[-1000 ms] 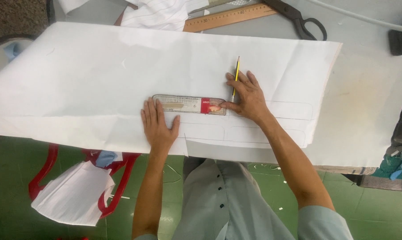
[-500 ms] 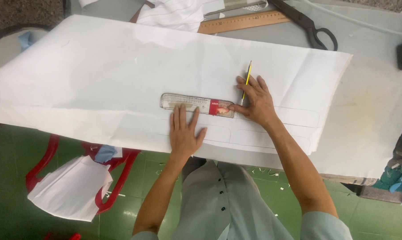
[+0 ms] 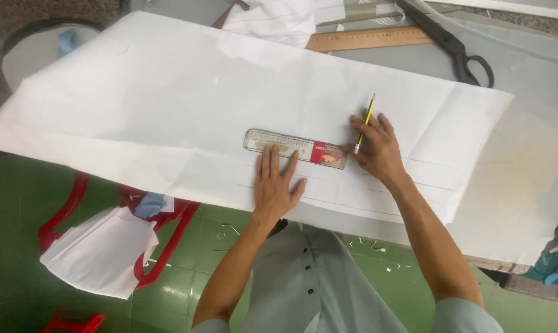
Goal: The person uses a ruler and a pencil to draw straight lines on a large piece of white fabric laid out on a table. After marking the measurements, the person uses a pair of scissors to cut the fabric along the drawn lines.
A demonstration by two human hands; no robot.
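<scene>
A large white paper sheet (image 3: pixel 186 105) lies spread over the table, with faint pencil lines near its front edge. On it rests a clear plastic ruler (image 3: pixel 294 148) with a red band near its right end. My left hand (image 3: pixel 276 183) lies flat, fingers apart, pressing the ruler's near edge. My right hand (image 3: pixel 376 148) holds a yellow pencil (image 3: pixel 365 122) with its tip at the ruler's right end.
A wooden ruler (image 3: pixel 368 39) and black scissors (image 3: pixel 451 43) lie at the table's far side, beside folded white cloth (image 3: pixel 272 18). A red stool (image 3: pixel 106 234) with white paper on it stands on the green floor at the left. Paper scraps dot the floor.
The view has shifted, so everything sits further right in frame. My left hand slid right along the ruler. The right hand and pencil stay at the ruler's right end.
</scene>
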